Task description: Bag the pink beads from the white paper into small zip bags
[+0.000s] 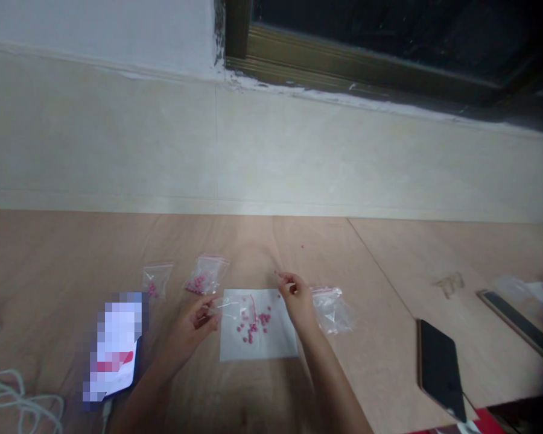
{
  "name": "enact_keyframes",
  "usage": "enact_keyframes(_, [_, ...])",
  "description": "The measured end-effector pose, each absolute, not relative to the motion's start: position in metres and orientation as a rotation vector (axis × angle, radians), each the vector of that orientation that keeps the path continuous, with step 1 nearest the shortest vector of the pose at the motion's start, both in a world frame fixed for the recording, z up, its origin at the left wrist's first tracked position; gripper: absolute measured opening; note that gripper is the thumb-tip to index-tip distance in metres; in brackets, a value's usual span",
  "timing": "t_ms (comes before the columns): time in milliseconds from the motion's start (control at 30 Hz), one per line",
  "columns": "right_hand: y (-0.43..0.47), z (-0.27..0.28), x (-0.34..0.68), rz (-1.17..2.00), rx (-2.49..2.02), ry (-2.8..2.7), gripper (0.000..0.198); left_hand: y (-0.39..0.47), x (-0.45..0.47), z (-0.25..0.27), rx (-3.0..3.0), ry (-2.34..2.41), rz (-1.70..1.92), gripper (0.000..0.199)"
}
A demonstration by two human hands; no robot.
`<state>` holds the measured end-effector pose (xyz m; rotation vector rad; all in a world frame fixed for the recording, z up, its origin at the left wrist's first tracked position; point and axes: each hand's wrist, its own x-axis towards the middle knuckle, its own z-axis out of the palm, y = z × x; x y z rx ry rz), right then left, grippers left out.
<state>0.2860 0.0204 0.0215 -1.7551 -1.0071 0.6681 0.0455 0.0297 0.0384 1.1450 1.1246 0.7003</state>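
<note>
My left hand point(201, 316) pinches the edge of a small clear zip bag point(231, 306) with a red seal line, held over the left part of a white paper sheet point(276, 349). Small pink-red beads point(252, 328) lie scattered on the sheet, some seen through the bag. My right hand point(295, 296) is above the sheet's right edge, thumb and forefinger pinched together. At those fingertips shows a tiny red bead point(276, 272). Whether the held bag contains any beads I cannot tell.
Two zip bags with pink beads, a smaller bag point(152, 289) and a fuller bag point(196, 283), lie left of the sheet. Another clear bag point(332, 310) lies right. A lit phone point(115, 343), white cable point(22, 401), dark phone point(441, 367) and hair clip point(451, 283) surround them.
</note>
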Motion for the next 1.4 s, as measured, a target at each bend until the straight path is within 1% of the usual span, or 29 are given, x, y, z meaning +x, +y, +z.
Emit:
enact_keyframes(100, [0.051,0.019,0.295,0.569,-1.819,-1.098,0.030,0.028,0.046,0.039,1.133,1.127,0.703,0.047])
enact_keyframes(300, [0.074,0.001,0.299,0.559,-1.880,-1.134,0.030,0.025,0.045,0.045,1.125,1.161,0.697,0.045])
enact_keyframes(500, [0.056,-0.003,0.303,0.541,-1.927,-1.189,0.025,0.021,0.043,0.047,1.131,1.174,0.701,0.044])
enact_keyframes(667, [0.023,0.002,0.283,0.385,-1.940,-1.392,0.012,0.014,0.041,0.047,1.098,1.190,0.691,0.046])
enact_keyframes(867, [0.004,-0.004,0.265,0.349,-1.957,-1.497,0.015,0.003,0.035,0.045,1.098,1.192,0.679,0.050])
enact_keyframes(1133, [0.014,-0.008,0.298,0.190,-2.142,-1.401,0.020,0.002,0.030,0.048,1.109,1.223,0.690,0.046])
enact_keyframes(1400, [0.020,-0.012,0.298,0.223,-2.164,-1.420,0.017,0.018,0.034,0.051,1.136,1.204,0.708,0.046])
